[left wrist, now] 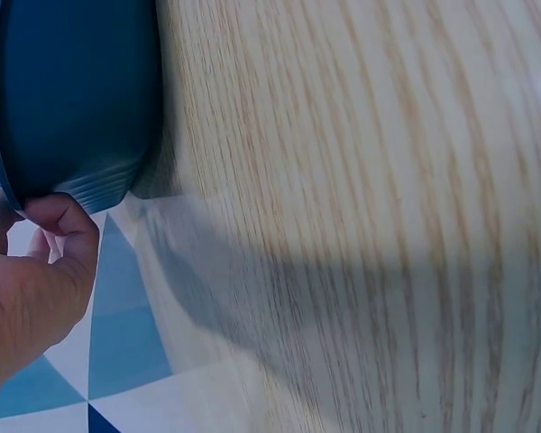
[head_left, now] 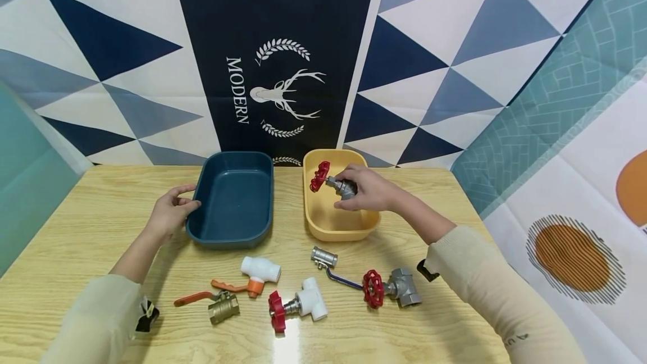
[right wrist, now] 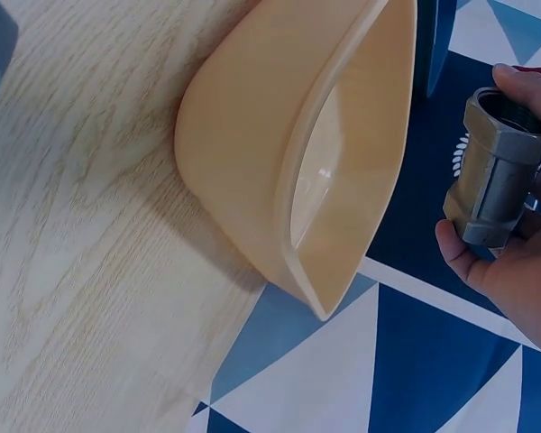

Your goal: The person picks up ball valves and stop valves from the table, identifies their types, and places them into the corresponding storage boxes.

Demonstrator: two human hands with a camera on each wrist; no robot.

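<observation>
My right hand grips a grey metal gate valve with a red handwheel, held above the yellow bin. In the right wrist view, thumb and fingers close around the hexagonal ends of the valve body, apart from the bin wall. At the left, my left hand pinches the near-left rim of the dark blue bin. The left wrist view shows its thumb and fingertips at the rim of that bin. No items show inside the blue bin.
On the wooden table, nearer me, lie a white ball valve with orange lever, a brass ball valve, a white valve with red wheel, a blue-levered ball valve and another grey gate valve. Patterned cloth hangs behind.
</observation>
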